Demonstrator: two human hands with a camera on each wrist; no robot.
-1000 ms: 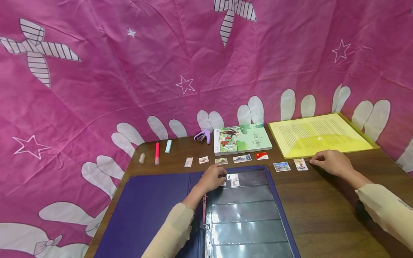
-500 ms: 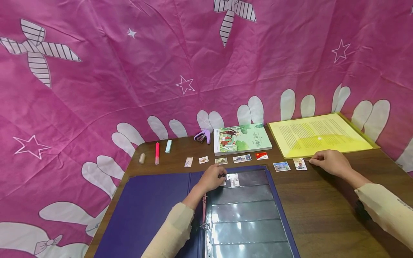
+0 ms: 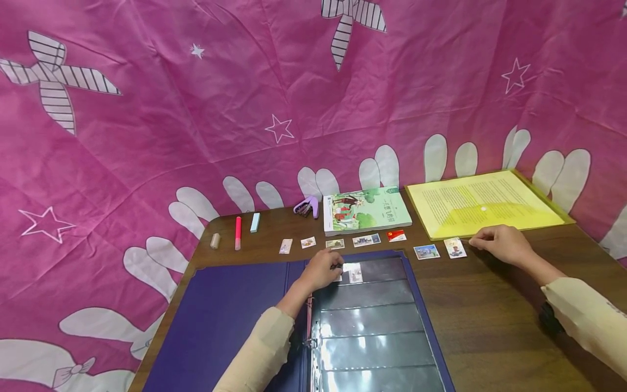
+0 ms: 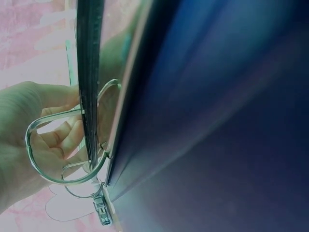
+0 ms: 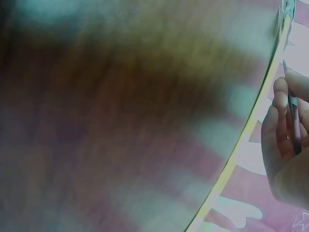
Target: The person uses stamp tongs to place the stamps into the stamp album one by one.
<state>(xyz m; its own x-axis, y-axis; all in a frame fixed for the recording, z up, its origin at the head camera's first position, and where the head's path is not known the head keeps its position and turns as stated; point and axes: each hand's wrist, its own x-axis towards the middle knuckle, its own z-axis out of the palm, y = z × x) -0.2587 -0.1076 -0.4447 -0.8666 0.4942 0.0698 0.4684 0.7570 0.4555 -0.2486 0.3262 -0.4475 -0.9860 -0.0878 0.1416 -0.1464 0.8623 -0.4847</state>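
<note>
My right hand (image 3: 503, 245) pinches slim metal tweezers (image 5: 293, 116) between thumb and fingers. Their tip reaches the right-hand edge of a small upright stamp (image 3: 455, 247) near the yellow folder. To its left lies a blue-toned stamp (image 3: 426, 251). An open ring-bound stamp album (image 3: 215, 316) spreads in front, with dark clear-pocket pages (image 3: 372, 321). My left hand (image 3: 320, 269) rests at the page's top left with fingers loosely bent; the left wrist view shows it beyond the metal rings (image 4: 67, 181). A pale stamp (image 3: 355, 273) sits in the top pocket, another partly hidden by the fingers.
Several stamps line the album's far side, including a red one (image 3: 397, 236). Behind are a green book (image 3: 367, 209), a purple stapler (image 3: 307, 207) and a yellow document folder (image 3: 482, 204). A pink pen (image 3: 238, 233), light-blue stick (image 3: 255, 222) and beige cylinder (image 3: 215, 240) lie left.
The stamp at the tweezers' tip has shifted slightly away from me, and my right hand has moved a little with it. My left hand stays in place on the page.
</note>
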